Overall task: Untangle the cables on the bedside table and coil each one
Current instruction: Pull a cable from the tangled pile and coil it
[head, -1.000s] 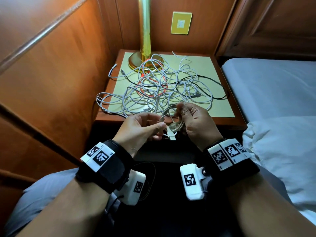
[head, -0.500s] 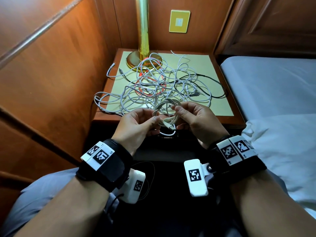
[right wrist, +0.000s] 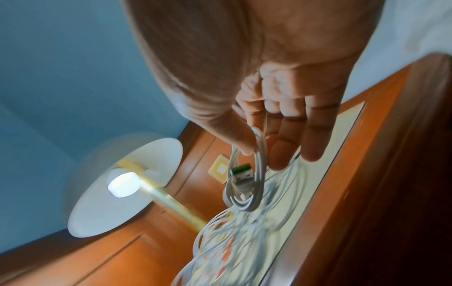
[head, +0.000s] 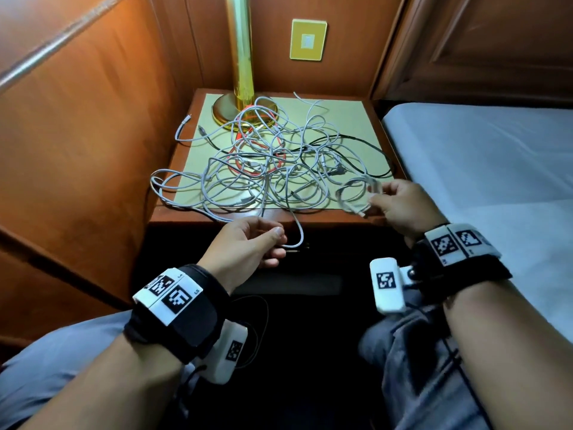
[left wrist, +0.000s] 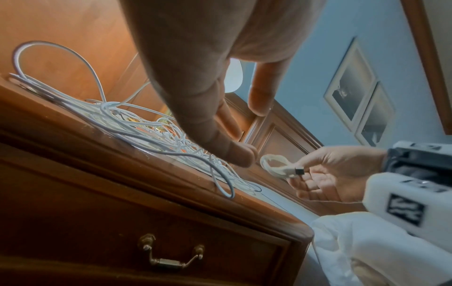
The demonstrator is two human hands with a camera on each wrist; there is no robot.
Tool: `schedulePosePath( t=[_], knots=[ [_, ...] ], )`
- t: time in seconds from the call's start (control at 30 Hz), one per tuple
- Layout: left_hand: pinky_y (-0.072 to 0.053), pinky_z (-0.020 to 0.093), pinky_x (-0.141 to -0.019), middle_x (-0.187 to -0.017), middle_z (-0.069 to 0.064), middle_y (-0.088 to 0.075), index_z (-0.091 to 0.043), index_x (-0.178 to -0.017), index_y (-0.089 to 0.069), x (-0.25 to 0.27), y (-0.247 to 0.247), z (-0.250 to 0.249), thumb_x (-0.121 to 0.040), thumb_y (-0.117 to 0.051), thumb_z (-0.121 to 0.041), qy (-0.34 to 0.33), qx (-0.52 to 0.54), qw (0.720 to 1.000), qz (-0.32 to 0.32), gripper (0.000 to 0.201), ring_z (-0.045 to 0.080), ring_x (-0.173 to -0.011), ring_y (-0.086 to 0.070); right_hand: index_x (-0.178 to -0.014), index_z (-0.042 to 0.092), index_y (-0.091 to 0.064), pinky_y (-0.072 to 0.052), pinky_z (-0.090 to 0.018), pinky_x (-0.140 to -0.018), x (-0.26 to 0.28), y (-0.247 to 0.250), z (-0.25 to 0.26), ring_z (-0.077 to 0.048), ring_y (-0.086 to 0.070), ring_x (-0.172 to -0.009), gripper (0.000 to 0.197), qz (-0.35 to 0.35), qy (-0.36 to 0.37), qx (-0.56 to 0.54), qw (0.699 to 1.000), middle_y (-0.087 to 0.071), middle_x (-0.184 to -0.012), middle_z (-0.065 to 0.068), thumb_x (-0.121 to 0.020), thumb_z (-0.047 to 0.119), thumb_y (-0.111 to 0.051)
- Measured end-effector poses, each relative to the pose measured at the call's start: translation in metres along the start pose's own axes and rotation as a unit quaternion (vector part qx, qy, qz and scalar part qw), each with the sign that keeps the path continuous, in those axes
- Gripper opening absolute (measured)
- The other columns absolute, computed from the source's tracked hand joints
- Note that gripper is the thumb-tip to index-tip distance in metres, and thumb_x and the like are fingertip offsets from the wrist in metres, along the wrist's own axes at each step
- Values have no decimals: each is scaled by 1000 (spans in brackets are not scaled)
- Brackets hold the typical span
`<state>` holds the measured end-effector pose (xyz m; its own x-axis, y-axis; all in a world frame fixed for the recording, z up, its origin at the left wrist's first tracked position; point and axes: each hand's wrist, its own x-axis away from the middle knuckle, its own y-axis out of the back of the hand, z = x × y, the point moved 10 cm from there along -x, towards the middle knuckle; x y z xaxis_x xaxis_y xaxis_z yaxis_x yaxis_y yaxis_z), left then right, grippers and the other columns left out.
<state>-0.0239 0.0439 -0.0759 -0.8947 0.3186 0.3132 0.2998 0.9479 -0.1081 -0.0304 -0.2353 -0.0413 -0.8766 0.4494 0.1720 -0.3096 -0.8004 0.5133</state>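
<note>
A tangle of white cables (head: 263, 162), with an orange cable (head: 238, 169) and a black cable (head: 372, 150) in it, covers the bedside table (head: 341, 119). My right hand (head: 381, 200) pinches a small coiled white cable (head: 356, 197) above the table's front right corner. Its USB plug (right wrist: 240, 170) shows in the right wrist view, and the coil (left wrist: 276, 166) also shows in the left wrist view. My left hand (head: 279, 243) is below the front edge. Its thumb (left wrist: 220, 135) and curled fingers hold a white cable loop (head: 299, 237) that hangs off the table.
A brass lamp base (head: 229, 110) stands at the table's back left under the cables. Wood panelling (head: 93, 135) closes the left side. The bed (head: 480, 150) lies along the right. A drawer handle (left wrist: 171, 259) is on the table's front.
The hands, together on the coil before, have parted. My right hand carried the coil to the right over the table corner. My left hand let go of it and dropped to the hanging loop.
</note>
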Motion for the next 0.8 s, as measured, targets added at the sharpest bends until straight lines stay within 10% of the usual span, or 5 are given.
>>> schedulePosePath(
  t=[0.27,0.8],
  knots=[
    [-55,25,-58,-109,22,-70,1,-107,-65,-3,-8,17,-98,-60,-12,34,-89,995,11,17,19,-74,-65,-101,7,-69,-50,-23,-40,-49,56,-85,-13,-61,-60,13,-60,-135,33,988,-66,-74,-4,-92,4,-60],
    [-51,26,-57,-95,10,-76,-5,-100,-67,2,-7,25,-98,-60,-18,55,-115,991,32,16,18,-73,-66,-137,4,-48,-61,-31,-60,-54,57,-91,-17,-70,-69,50,-80,-105,0,991,-62,-117,-12,-94,18,-69]
  ],
)
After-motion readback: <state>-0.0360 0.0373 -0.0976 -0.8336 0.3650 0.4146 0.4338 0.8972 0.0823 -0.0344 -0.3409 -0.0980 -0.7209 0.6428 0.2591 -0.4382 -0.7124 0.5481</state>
